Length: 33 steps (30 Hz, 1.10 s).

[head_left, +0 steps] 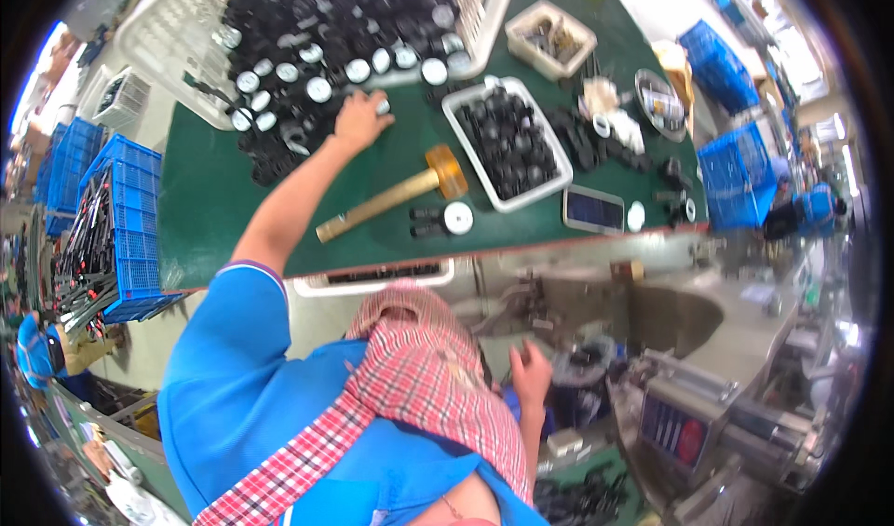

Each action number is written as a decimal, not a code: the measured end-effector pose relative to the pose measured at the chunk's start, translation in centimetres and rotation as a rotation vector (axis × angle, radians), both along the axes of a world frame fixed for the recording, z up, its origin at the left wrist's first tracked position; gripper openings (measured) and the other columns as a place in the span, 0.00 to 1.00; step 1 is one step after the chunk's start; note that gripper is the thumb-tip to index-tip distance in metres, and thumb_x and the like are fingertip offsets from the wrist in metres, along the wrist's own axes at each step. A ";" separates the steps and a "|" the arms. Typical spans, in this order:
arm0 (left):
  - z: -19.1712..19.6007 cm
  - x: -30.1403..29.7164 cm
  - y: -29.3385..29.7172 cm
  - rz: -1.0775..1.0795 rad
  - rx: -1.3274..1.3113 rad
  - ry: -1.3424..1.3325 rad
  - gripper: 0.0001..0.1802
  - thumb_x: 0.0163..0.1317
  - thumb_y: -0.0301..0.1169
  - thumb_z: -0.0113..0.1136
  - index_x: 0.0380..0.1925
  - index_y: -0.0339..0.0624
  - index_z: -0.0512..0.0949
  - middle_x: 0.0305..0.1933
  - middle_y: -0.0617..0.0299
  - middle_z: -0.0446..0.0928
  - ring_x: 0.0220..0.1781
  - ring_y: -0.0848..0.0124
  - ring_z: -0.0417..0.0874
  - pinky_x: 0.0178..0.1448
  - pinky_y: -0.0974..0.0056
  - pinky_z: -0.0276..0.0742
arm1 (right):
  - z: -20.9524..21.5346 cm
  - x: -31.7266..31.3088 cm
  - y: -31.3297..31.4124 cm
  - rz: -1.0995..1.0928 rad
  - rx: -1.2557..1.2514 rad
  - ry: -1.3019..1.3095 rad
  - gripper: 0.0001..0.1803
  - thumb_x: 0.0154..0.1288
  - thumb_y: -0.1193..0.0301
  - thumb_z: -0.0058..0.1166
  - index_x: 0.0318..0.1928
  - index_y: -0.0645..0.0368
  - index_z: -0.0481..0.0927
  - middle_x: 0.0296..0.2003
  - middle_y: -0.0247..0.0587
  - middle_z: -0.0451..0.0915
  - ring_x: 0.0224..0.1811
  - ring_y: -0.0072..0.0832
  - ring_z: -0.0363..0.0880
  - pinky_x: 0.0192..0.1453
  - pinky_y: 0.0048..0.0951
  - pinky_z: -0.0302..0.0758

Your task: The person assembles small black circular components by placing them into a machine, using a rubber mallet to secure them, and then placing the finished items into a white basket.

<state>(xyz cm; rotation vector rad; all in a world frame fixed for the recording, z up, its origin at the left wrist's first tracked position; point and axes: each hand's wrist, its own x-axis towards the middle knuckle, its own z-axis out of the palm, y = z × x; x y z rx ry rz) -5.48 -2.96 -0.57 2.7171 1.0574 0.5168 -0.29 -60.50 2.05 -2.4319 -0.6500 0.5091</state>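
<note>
My left hand [361,122] reaches over the green table at the near edge of a heap of black parts [326,33]. Its fingers are curled down around a small part with a white disc [383,107], mostly hidden under them. Several parts in the heap carry round white discs. Held low beside my body, off the table edge, my right hand [531,373] is empty with its fingers loosely apart. A mallet [400,194] with a yellow head and wooden handle lies nearer me than my left hand. Right of it rests a black two-pronged piece with a white disc [456,218].
A white basket [177,47] lies tipped around the heap. Right of the mallet stands a white tray [559,177] of black parts; beyond it is a small bin [577,65]. A phone [593,209] lies near the front edge. Blue crates [140,219] stand left; a machine [680,424] stands right.
</note>
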 end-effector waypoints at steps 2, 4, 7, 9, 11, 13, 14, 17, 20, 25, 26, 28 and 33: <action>1.8 -1.0 -2.3 -0.132 -0.223 -0.214 0.26 0.57 0.41 0.67 0.54 0.48 0.74 0.50 0.46 0.75 0.54 0.48 0.77 0.53 0.51 0.77 | 0.0 0.7 4.6 0.137 0.253 -0.079 0.19 0.60 0.68 0.64 0.49 0.65 0.81 0.35 0.49 0.83 0.34 0.35 0.83 0.42 0.33 0.77; 5.0 -2.0 -6.5 -0.355 -0.364 -0.317 0.28 0.60 0.35 0.66 0.60 0.44 0.71 0.53 0.53 0.74 0.59 0.60 0.77 0.62 0.58 0.74 | 1.2 1.8 9.8 0.263 0.263 -0.047 0.22 0.59 0.68 0.65 0.52 0.66 0.78 0.42 0.51 0.80 0.45 0.44 0.80 0.50 0.38 0.76; 7.0 -3.4 -12.8 -0.550 -1.048 -0.414 0.33 0.58 0.26 0.66 0.64 0.41 0.67 0.61 0.62 0.67 0.67 0.67 0.69 0.74 0.59 0.62 | 0.6 2.8 17.3 0.361 0.433 -0.180 0.34 0.56 0.71 0.67 0.63 0.64 0.69 0.53 0.54 0.75 0.56 0.50 0.73 0.59 0.41 0.71; 6.4 -3.7 -14.2 -0.579 -1.101 -0.450 0.32 0.57 0.24 0.67 0.63 0.40 0.68 0.60 0.61 0.68 0.66 0.67 0.70 0.74 0.60 0.63 | 0.1 3.1 21.3 0.352 0.456 -0.187 0.42 0.51 0.69 0.71 0.65 0.65 0.65 0.56 0.58 0.71 0.60 0.52 0.69 0.63 0.44 0.67; 6.3 -3.8 -13.9 -0.490 -0.993 -0.465 0.31 0.57 0.24 0.67 0.62 0.39 0.69 0.60 0.61 0.68 0.65 0.68 0.71 0.73 0.60 0.64 | -1.1 3.5 23.6 0.356 0.536 -0.144 0.39 0.49 0.68 0.72 0.62 0.62 0.69 0.52 0.53 0.75 0.55 0.50 0.71 0.61 0.45 0.68; 5.6 -4.0 -11.5 -0.361 -0.680 -0.435 0.31 0.56 0.25 0.67 0.61 0.39 0.70 0.60 0.56 0.69 0.63 0.63 0.74 0.70 0.60 0.68 | -1.8 3.9 24.4 0.382 0.535 -0.136 0.36 0.48 0.68 0.72 0.59 0.59 0.71 0.50 0.49 0.77 0.53 0.48 0.72 0.58 0.44 0.69; 4.9 -4.1 -9.7 -0.343 -0.315 -0.296 0.31 0.54 0.26 0.68 0.60 0.40 0.71 0.60 0.51 0.69 0.60 0.54 0.75 0.65 0.58 0.71 | -2.1 4.0 24.5 0.398 0.572 -0.169 0.35 0.47 0.68 0.73 0.57 0.58 0.72 0.49 0.48 0.77 0.52 0.48 0.72 0.57 0.44 0.69; 2.3 -3.1 -7.9 -0.197 -0.115 -0.176 0.30 0.51 0.26 0.67 0.57 0.40 0.73 0.58 0.46 0.71 0.60 0.46 0.73 0.63 0.52 0.71 | -2.5 4.1 24.3 0.386 0.587 -0.164 0.35 0.46 0.68 0.73 0.56 0.59 0.74 0.50 0.48 0.77 0.52 0.48 0.73 0.57 0.44 0.70; 4.6 1.8 -10.6 -0.407 0.088 -0.349 0.23 0.49 0.30 0.63 0.48 0.36 0.78 0.54 0.44 0.74 0.59 0.46 0.73 0.65 0.48 0.69 | -2.7 3.9 24.2 0.401 0.628 -0.192 0.36 0.45 0.69 0.74 0.57 0.60 0.74 0.51 0.48 0.78 0.52 0.49 0.73 0.59 0.43 0.68; 5.5 11.0 -15.0 -0.560 0.038 0.069 0.13 0.47 0.40 0.68 0.29 0.45 0.83 0.35 0.57 0.82 0.42 0.60 0.83 0.44 0.54 0.77 | -3.1 3.5 24.0 0.390 0.593 -0.148 0.37 0.44 0.71 0.75 0.57 0.59 0.74 0.50 0.48 0.77 0.53 0.49 0.71 0.59 0.45 0.67; 5.6 12.1 -15.4 -0.561 0.050 0.215 0.12 0.44 0.40 0.70 0.24 0.45 0.84 0.31 0.56 0.83 0.39 0.60 0.85 0.43 0.55 0.78 | -3.3 3.6 24.1 0.422 0.587 -0.163 0.37 0.44 0.70 0.75 0.58 0.60 0.74 0.51 0.48 0.77 0.53 0.50 0.70 0.59 0.46 0.67; 6.9 13.5 -16.6 -0.586 0.010 0.252 0.06 0.49 0.32 0.63 0.26 0.46 0.85 0.33 0.54 0.85 0.39 0.59 0.87 0.43 0.55 0.80 | -3.4 4.0 23.7 0.396 0.603 -0.172 0.37 0.45 0.69 0.75 0.58 0.60 0.73 0.51 0.48 0.77 0.53 0.51 0.70 0.58 0.46 0.67; 6.0 11.8 -16.3 -0.550 -0.033 -0.022 0.11 0.55 0.34 0.64 0.38 0.43 0.80 0.37 0.53 0.80 0.37 0.55 0.84 0.39 0.51 0.78 | -3.5 3.8 23.9 0.409 0.574 -0.175 0.37 0.45 0.71 0.75 0.58 0.61 0.73 0.50 0.49 0.78 0.53 0.48 0.72 0.57 0.43 0.69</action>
